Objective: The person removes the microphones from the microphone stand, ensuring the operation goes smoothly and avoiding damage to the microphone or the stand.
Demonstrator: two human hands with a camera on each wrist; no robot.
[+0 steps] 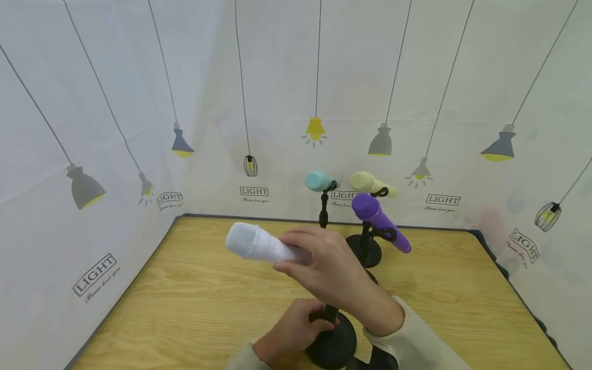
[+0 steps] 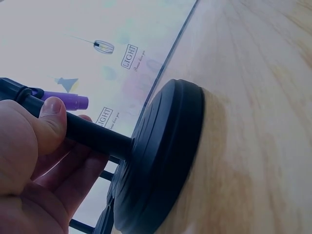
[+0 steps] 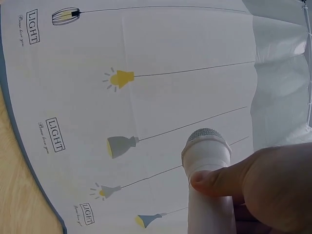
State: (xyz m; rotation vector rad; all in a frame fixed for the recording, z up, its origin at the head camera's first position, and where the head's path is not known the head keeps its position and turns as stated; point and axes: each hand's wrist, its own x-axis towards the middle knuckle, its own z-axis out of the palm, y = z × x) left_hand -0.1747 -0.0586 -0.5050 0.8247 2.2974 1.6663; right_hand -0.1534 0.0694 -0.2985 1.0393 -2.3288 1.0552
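Note:
My right hand (image 1: 330, 270) grips a white microphone (image 1: 256, 243) by its handle, high over the table. Its mesh head points left in the head view. In the right wrist view, my thumb (image 3: 209, 181) presses along the body of the microphone (image 3: 207, 212) just below the head. Lower down, my left hand (image 1: 296, 329) holds the upright of a black microphone stand (image 1: 334, 344). The left wrist view shows thumb and fingers around its pole (image 2: 100, 136), above a round base (image 2: 165, 156) on the wood. The stand's top is hidden behind my right hand and arm in the head view.
Behind my hands, a purple microphone (image 1: 381, 221), a pale yellow microphone (image 1: 367, 183) and a teal microphone (image 1: 318, 181) sit on black stands. The wooden table (image 1: 194, 288) ends against a white backdrop (image 1: 277, 103) printed with hanging lamps, which also runs along both sides.

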